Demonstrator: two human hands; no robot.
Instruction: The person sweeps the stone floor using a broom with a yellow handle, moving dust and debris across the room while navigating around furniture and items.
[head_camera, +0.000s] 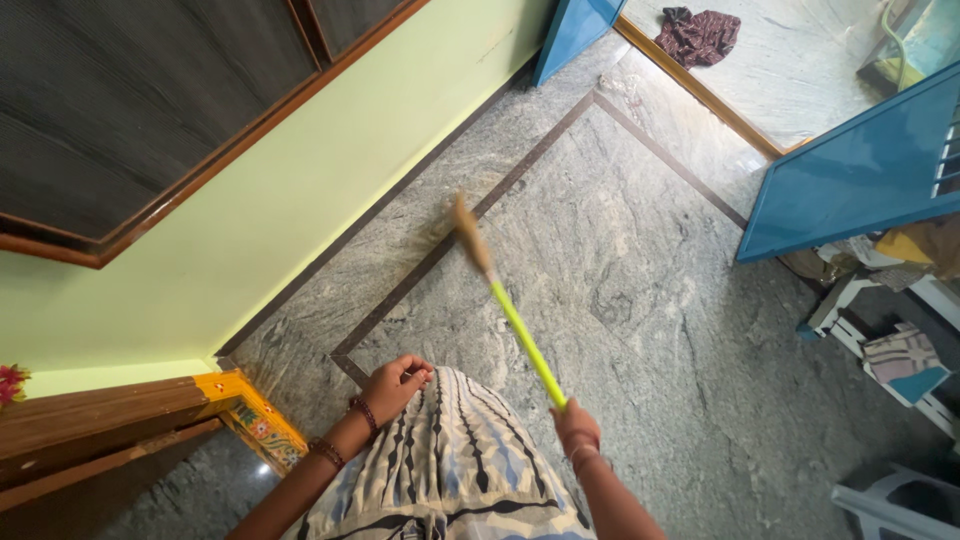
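Left hand (397, 385) clenched on striped garment (455, 455) at waist. Right hand (577, 425) grasping yellow-green broom (505, 300); bristle end blurred over grey stone floor (620, 250) nr wall. Step: sweeping, mid-stroke. Next stroke needs bristles low, along dark border strip (420, 270).

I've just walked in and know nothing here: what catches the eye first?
A bright yellow-green broom slants across the middle, its bristle end blurred over the grey stone floor. The right hand has it in its grip; the left hand gathers patterned cloth. A blue door stands upper right.
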